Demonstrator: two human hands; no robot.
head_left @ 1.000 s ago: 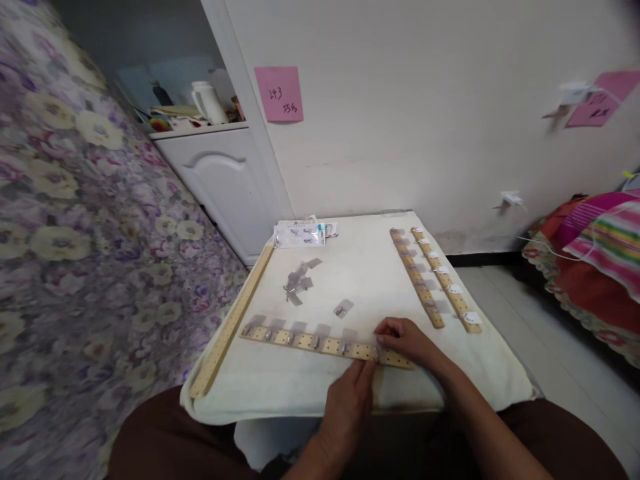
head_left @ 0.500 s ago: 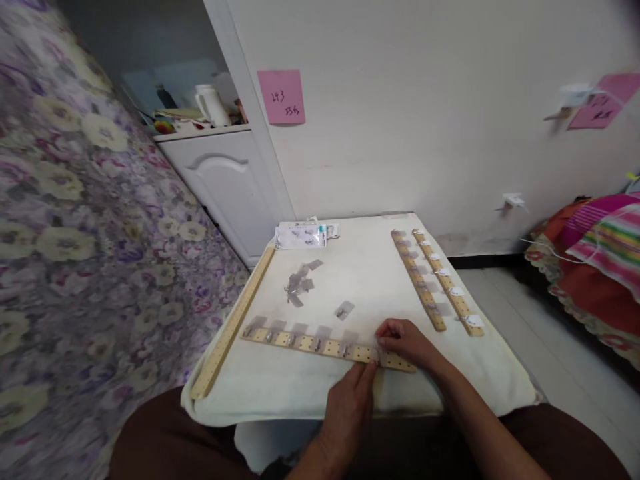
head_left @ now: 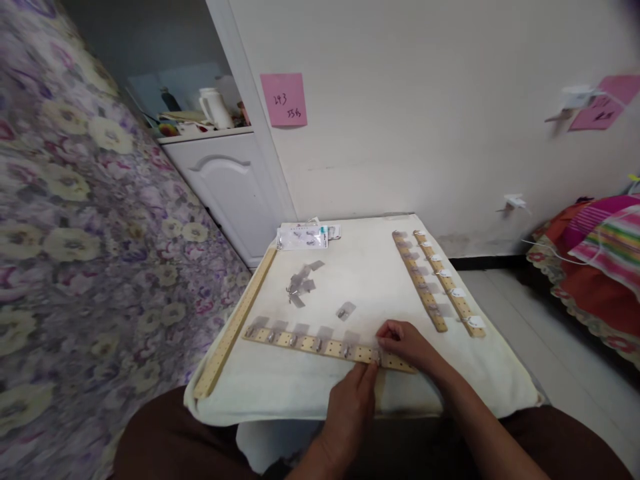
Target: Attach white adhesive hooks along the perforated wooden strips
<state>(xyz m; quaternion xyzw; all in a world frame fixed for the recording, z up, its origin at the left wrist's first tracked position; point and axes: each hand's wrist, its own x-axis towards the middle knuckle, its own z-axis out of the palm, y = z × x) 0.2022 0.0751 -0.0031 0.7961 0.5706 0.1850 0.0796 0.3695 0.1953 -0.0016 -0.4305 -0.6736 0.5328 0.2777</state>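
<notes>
A perforated wooden strip [head_left: 330,348] lies across the front of the table, bearing a row of small metal pieces with clear plastic tabs. My right hand [head_left: 407,343] is over its right part, thumb and fingers pinched at a clear plastic tab [head_left: 371,340]. From the front, my left hand [head_left: 351,397] reaches in with its fingers together. Its fingertips press at the strip's near edge, beside the metal piece [head_left: 377,359] there. Just beyond the strip lies a single clear tab with a metal piece [head_left: 345,311]. Farther back left is a loose pile of such tabs [head_left: 301,285].
Two filled wooden strips [head_left: 420,281] [head_left: 449,283] lie along the table's right side. A bare perforated strip [head_left: 235,323] runs along the left edge. Clear packets [head_left: 302,237] rest at the back left. A wall [head_left: 360,173] stands behind the table, a floral curtain [head_left: 100,267] to the left.
The view has shifted slightly. Both hands stay at the same place on the strip, with hardly any visible movement.
</notes>
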